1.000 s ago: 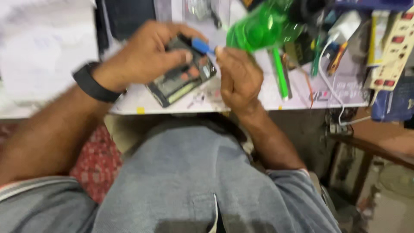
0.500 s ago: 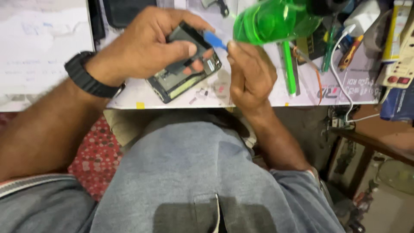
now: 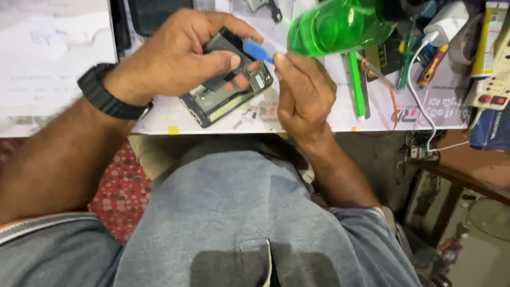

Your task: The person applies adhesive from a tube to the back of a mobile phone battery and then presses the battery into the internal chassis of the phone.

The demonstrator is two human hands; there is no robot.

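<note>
**A:** Item one, hands?

**B:** Left hand (image 3: 183,58), black watch (image 3: 109,98) on the wrist. Fingers curled closed around an opened phone (image 3: 226,87), thumb lying across its exposed inside. Right hand (image 3: 303,93), fingers pinched shut on a small blue pry tool (image 3: 258,51), the tip of which touches the phone's upper edge.

**A:** Location of the phone?

**B:** Held tilted just above the near edge of the table (image 3: 319,119), between the two hands, back cover off, innards facing up.

**A:** Item two, surroundings?

**B:** Green plastic bottle (image 3: 340,26), translucent, lying just beyond the right hand. Green pen-like stick (image 3: 357,85) to the right of that hand. White cable (image 3: 425,90) running down off the table's edge. White charger block (image 3: 446,21) at the far right, beside a red-handled screwdriver (image 3: 433,66). White power strip (image 3: 491,90) at the right margin. Sheet of paper (image 3: 53,53) covering the table's left part.

**A:** Below the table?

**B:** Grey shirt (image 3: 234,212) of the person; red dotted cloth (image 3: 125,186) beside it.
</note>
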